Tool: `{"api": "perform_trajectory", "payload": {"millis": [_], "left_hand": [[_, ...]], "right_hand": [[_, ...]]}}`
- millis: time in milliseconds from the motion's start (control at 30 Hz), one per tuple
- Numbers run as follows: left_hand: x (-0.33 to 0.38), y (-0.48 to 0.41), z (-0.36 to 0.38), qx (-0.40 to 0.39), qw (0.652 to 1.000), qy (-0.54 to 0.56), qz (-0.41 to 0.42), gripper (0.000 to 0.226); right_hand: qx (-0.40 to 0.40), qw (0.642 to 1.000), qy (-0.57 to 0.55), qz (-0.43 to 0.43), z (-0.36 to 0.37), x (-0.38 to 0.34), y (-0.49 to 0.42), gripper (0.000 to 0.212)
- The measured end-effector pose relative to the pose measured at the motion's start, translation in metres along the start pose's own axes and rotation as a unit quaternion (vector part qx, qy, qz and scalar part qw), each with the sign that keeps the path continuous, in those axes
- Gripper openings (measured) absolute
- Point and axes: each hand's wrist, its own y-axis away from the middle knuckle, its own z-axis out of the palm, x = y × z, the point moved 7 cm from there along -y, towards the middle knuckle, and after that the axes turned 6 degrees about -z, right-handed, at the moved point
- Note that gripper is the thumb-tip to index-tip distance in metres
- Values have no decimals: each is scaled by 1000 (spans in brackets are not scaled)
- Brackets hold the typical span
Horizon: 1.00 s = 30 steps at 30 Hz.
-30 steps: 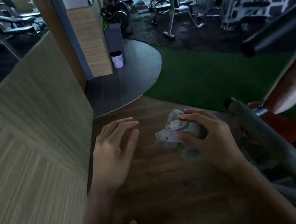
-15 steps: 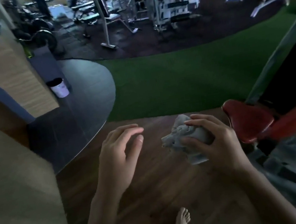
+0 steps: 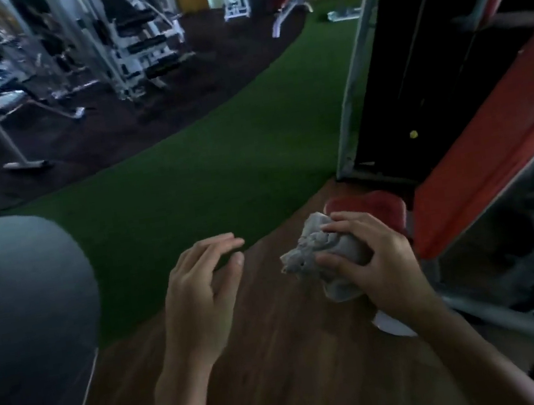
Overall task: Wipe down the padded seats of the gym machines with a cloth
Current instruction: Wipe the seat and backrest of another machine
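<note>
Right hand (image 3: pixel 381 265) clenched on crumpled cloth (image 3: pixel 320 253); left hand (image 3: pixel 199 289) spread, empty. Red seat (image 3: pixel 371 207) just beyond right hand.

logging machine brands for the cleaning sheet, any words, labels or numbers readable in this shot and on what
None can be read.
Red padded seat and red machine frame: no label visible.
Grey cloth in the right hand: no print.
Far machines: too blurred to show any text.

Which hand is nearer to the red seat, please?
Right. The right hand, gripping the cloth, is just in front of the red seat; the left hand hangs empty, farther left.
</note>
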Motion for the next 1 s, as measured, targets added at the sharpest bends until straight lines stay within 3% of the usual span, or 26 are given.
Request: {"api": "perform_trajectory", "payload": {"millis": [333,633,867,1000], "left_hand": [[-61,-180,96,-164,975,88,122,30],[-91,-262,214,-324,932,77,142,36],[-107,-286,304,-374,921,83,70,19],[-125,-297,370,-386,911,136,-49,18]], "right_hand": [[155,973,85,151,15,60,-73,44],[203,944,100,238,45,115,-99,52],[188,942,76,269,44,203,-119,60],[191,939,33,285,45,286,-138,68]]}}
